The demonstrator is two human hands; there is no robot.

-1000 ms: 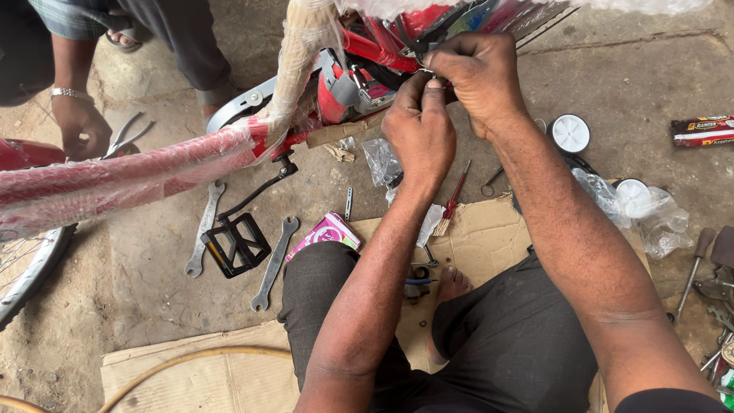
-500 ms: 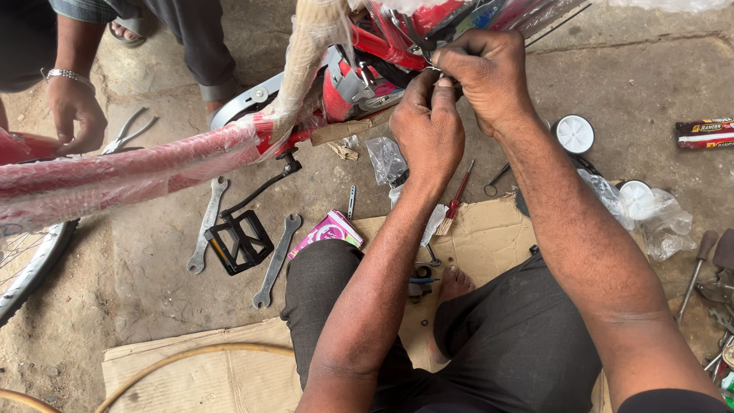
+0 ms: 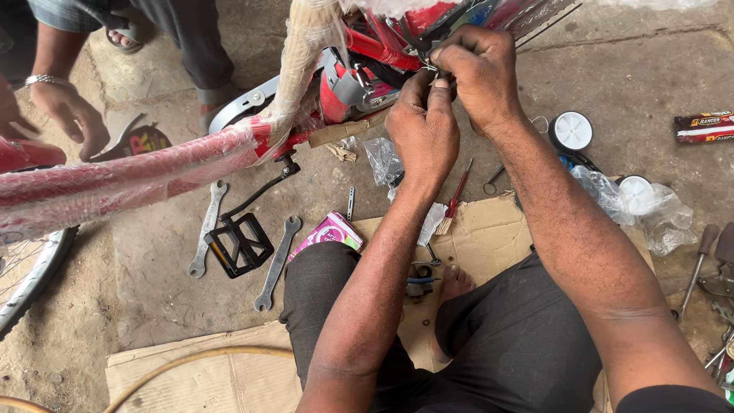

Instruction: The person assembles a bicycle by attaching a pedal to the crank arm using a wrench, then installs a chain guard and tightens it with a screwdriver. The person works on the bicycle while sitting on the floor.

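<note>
Rough concrete floor (image 3: 138,306) carries the work, with flattened cardboard (image 3: 489,229) under the seated person's legs and bare foot. At the top of the view both hands meet at the red bicycle frame (image 3: 359,84), which is partly wrapped in clear plastic film. The left hand (image 3: 422,130) is curled nearly closed, thumb and fingertips pinched on a small metal part (image 3: 428,63) at the frame; the right hand (image 3: 482,73) is closed over the same spot from above, its fingers pressed together around it, though what exactly lies inside either grip is too small to tell. Near the hands, on the floor, lie a crumpled clear plastic bag (image 3: 382,159) whose contents cannot be made out, and a red-handled screwdriver (image 3: 456,195). Farther right a larger clear bag (image 3: 650,210) holds a white round wheel, with another white wheel (image 3: 572,131) just beside it outside the bag. A black pedal on its crank (image 3: 238,243) rests between two flat spanners (image 3: 277,264), and a small pink box (image 3: 330,231) sits closed against the person's knee. Another person's hand (image 3: 73,115), wearing a metal wristband, hangs at the upper left beside the wrapped red tube (image 3: 115,183).
</note>
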